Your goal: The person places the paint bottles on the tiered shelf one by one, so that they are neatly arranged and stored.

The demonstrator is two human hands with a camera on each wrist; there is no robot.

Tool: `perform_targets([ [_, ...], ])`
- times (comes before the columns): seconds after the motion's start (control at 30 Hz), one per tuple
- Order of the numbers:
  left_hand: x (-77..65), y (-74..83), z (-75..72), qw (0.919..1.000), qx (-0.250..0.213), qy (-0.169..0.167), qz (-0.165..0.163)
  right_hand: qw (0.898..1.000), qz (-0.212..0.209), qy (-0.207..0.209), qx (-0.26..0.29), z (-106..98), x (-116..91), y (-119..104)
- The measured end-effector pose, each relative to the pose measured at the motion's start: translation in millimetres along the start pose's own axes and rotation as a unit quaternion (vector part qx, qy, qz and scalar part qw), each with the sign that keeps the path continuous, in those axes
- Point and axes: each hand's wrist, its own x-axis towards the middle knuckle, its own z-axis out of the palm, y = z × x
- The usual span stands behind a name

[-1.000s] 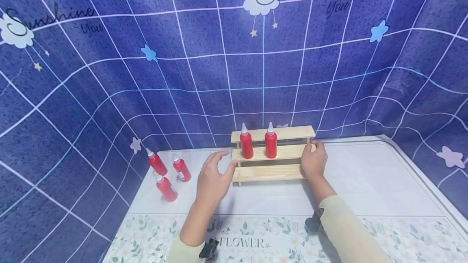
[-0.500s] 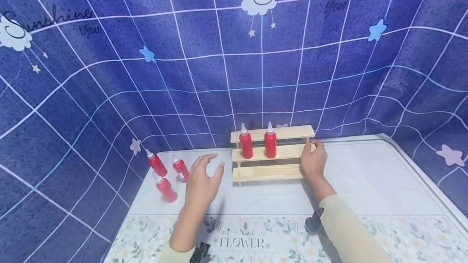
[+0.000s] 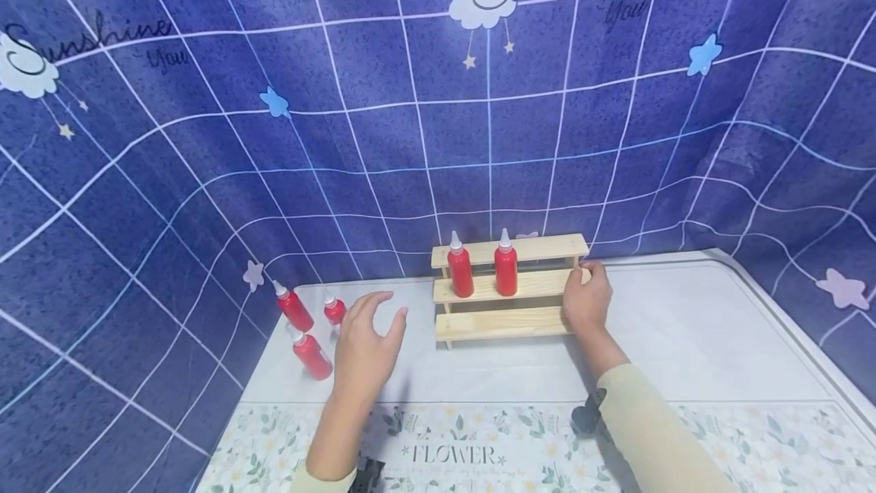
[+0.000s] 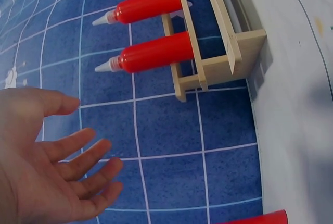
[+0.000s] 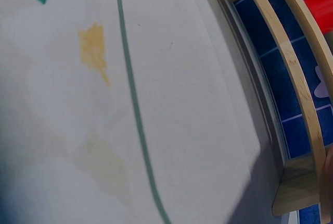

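A three-step wooden rack point(image 3: 506, 322) stands near the back of the table. Two red squeeze bottles with white nozzle tips, a left one point(image 3: 461, 275) and a right one point(image 3: 506, 274), are upright on its middle step. My right hand point(image 3: 587, 300) grips the rack's right end. My left hand point(image 3: 366, 347) is in the air left of the rack, fingers spread and relaxed, holding nothing; the left wrist view also shows its palm point(image 4: 57, 172) bare. Just beyond it stands a red bottle point(image 3: 334, 310), partly covered by the hand in the head view.
Two more red bottles, a rear one point(image 3: 294, 310) and a front one point(image 3: 312, 357), stand at the table's left side. A floral cloth point(image 3: 547, 432) covers the front of the white table point(image 3: 718, 326). Behind hangs a blue gridded curtain point(image 3: 438, 135).
My left hand has moved left, away from the rack's left end and toward the loose bottles. The right hand keeps its hold on the rack, and the bottles stay in place.
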Motion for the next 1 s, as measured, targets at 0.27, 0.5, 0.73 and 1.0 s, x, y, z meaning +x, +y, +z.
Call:
perform_targets([
  [0.27,0.5,-11.3,-6.9,0.9999,0.011,0.007,-0.002,1.0,-0.008,0.004,-0.003,0,0,-1],
  [0.5,1.9,-22.1,-12.9,0.9997,0.007,0.023,0.006,1.0,-0.006,-0.001,-0.004,0,-1,-1],
  [0.73,4.1,-32.5,-18.3,0.9994,0.009,0.034,0.003,1.0,-0.005,-0.003,0.001,0,-1,0],
  [1.0,6.7,-45.3,-25.0,0.999,0.02,0.039,-0.004,1.0,-0.005,0.0,0.002,1,1,1],
])
